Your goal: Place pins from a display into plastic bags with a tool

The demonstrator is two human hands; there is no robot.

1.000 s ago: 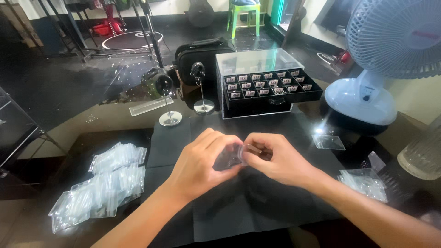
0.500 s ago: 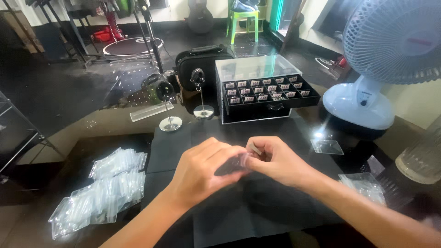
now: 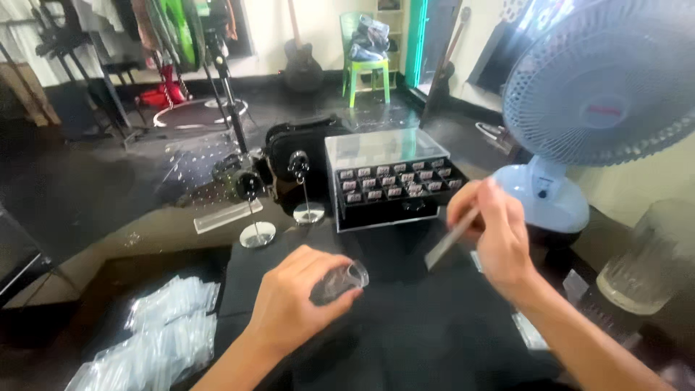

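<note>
At the centre of the frame, my left hand [image 3: 293, 304] closes around a small clear plastic pouch [image 3: 339, 281], soft and crinkled, its open end poking out past the fingers. To the right and slightly higher, my right hand [image 3: 492, 239] pinches a thin, flat, pale strip [image 3: 450, 239] that slants down to the left; I cannot tell what it is made of. The two hands are apart, the strip's lower tip well clear of the pouch.

Judging from that, the pouch is in hand and the strip is out, but nothing looks sealed or set down yet; in the lower left of the frame a heap of clear, glossy pouches [image 3: 156, 344] lies waiting.

Both hands hover over a matt black cloth [image 3: 405, 340]. Behind it, in the upper middle, sits a black display box [image 3: 387, 185] with a clear lid and rows of small light tags. Left of it stand two slim metal stands [image 3: 257, 217] on round shiny bases. At upper right is a pale blue fan [image 3: 579, 116] with a ribbed grille; at the right edge, a ridged glass tumbler [image 3: 644, 261].
</note>
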